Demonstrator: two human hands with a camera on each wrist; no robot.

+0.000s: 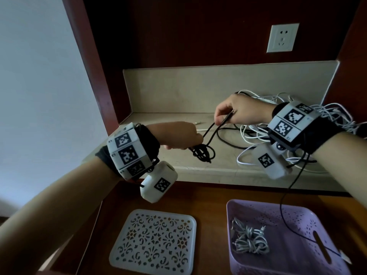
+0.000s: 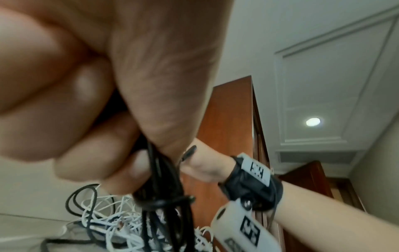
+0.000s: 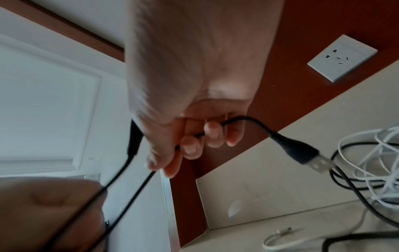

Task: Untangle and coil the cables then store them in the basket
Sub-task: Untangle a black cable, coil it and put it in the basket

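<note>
**Black cable mid-coil, both hands on it**

Left hand (image 2: 108,76) fills the left wrist view: fingers curled tight round a bundle of black cable (image 2: 164,192) loops, with one turn wrapped crosswise around the bundle just below the fingertips. From the head view the same black bundle (image 1: 202,152) hangs from the left fist (image 1: 178,135) above the stone shelf (image 1: 158,120).

Right hand (image 1: 240,112) is higher and further back, pinching two black strands between thumb and fingers; both strands run down-left to the left fist. Right wrist view: fingers (image 3: 212,134) curled over the black lead, USB-A plug (image 3: 302,153) sticking out free on the far side of the hand, metal end exposed. A second black plug end shows beside the thumb on the other side.

Rest of the tangle (image 1: 278,124), white cables mixed with black, sits on the shelf under and behind the right wrist. One thin black strand drops off the shelf edge and trails across the purple basket (image 1: 297,261).

Basket is on the lower wooden surface, front right. One coiled grey-white cable (image 1: 248,241) already lies inside it. White perforated lid (image 1: 153,241) lies flat to the basket's left, apart from it.

Wall socket (image 1: 283,37) on the back panel above the shelf.
</note>
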